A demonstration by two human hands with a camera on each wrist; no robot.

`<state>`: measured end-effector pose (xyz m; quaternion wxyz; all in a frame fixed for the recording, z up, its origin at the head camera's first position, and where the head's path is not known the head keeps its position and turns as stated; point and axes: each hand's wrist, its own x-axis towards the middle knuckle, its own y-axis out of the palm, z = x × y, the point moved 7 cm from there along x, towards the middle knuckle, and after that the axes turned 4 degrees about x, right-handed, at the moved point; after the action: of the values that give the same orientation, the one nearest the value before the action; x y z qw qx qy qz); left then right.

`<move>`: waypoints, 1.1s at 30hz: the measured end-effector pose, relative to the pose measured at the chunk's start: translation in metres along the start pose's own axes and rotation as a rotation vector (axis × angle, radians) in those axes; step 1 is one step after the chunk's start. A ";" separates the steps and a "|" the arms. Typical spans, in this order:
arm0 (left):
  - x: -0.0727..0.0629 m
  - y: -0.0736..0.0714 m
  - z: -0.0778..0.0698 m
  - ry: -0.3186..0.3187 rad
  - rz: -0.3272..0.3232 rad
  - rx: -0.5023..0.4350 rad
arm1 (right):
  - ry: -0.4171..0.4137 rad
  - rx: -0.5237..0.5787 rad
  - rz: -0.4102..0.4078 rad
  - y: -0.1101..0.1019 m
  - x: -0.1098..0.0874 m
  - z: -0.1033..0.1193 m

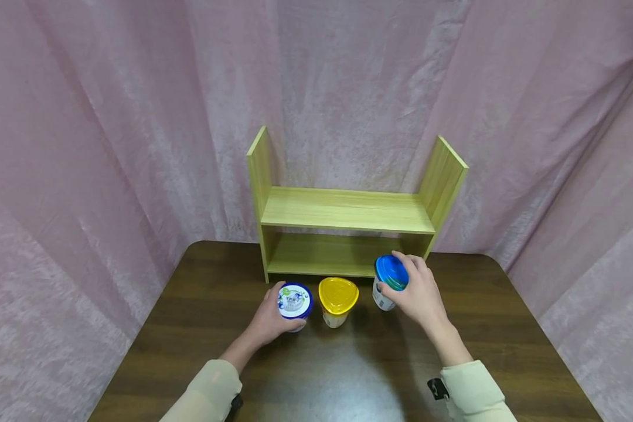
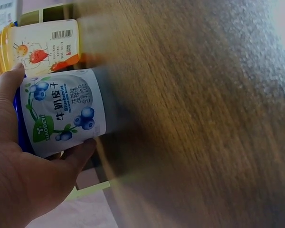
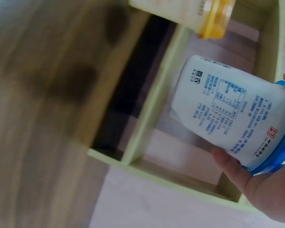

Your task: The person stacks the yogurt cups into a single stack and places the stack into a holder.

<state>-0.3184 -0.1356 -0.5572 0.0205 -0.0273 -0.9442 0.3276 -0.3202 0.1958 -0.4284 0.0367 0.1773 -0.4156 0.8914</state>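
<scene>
My left hand grips a tub with a dark blue lid; in the left wrist view the blueberry tub shows printed blueberries and stands on the wooden table. Beside it, in the middle, is a tub with a yellow lid, a strawberry drawn on its side; neither hand touches it. My right hand holds a white tub with a bright blue lid, thumb and fingers around the lid end. In the right wrist view this white tub is tilted, with blue print on its side.
A light wooden two-tier shelf stands at the back of the dark brown table, right behind the tubs. Its two side panels rise above the upper board. Pink curtains hang behind and on both sides of the table.
</scene>
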 end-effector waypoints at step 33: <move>-0.003 0.002 -0.003 0.028 -0.018 -0.047 | -0.249 0.067 0.081 0.044 0.036 0.134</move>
<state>-0.3148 -0.1326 -0.5565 0.0360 -0.0237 -0.9515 0.3048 -0.3251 0.0629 -0.3687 -0.0574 0.2707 -0.3939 0.8765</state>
